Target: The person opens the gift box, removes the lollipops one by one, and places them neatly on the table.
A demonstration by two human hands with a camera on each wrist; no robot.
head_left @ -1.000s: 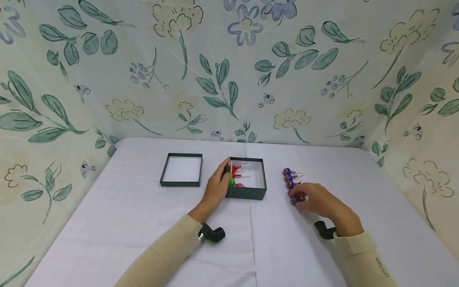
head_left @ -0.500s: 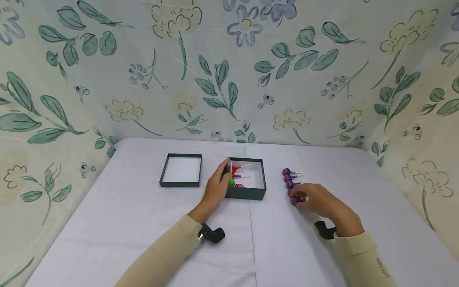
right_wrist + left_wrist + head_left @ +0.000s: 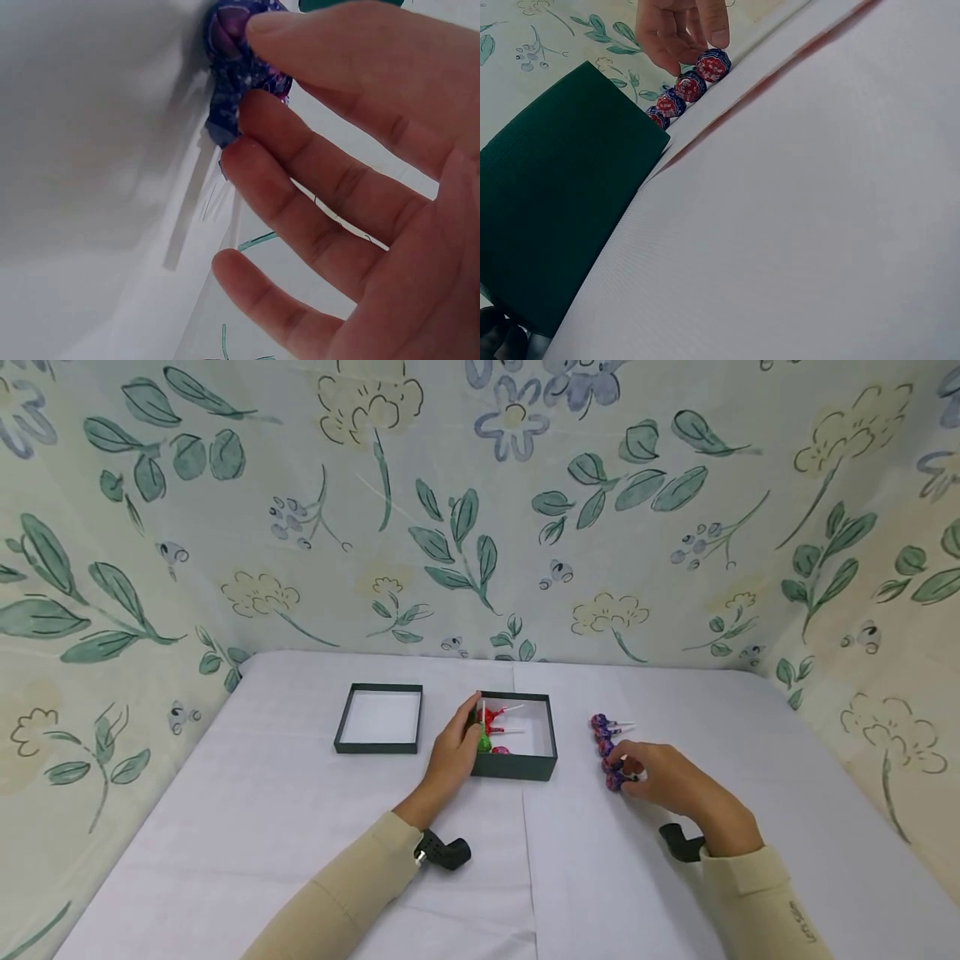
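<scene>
Against the left side of an open dark green box (image 3: 517, 767) rests my left hand (image 3: 447, 753), gripping its wall, thumb by the near corner. Inside the box lie red-wrapped lollipops (image 3: 491, 717), a green lollipop (image 3: 483, 742) and a pink one (image 3: 500, 750). To the right of the box, several purple-and-red wrapped lollipops (image 3: 603, 735) form a row with white sticks pointing right. My right hand (image 3: 660, 777) is at the near end of that row. In the right wrist view its thumb and bent fingers pinch the nearest lollipop (image 3: 229, 34) at the head and wrapper neck.
The box's shallow lid (image 3: 375, 747), white inside with a dark green rim, lies to the left of the box. A white cloth (image 3: 262, 827) covers the table. Floral fabric (image 3: 480, 527) hangs behind and at both sides.
The thumb and fingers of my right hand shift slightly at the near lollipops, which sit closer together. My left hand stays on the box.
</scene>
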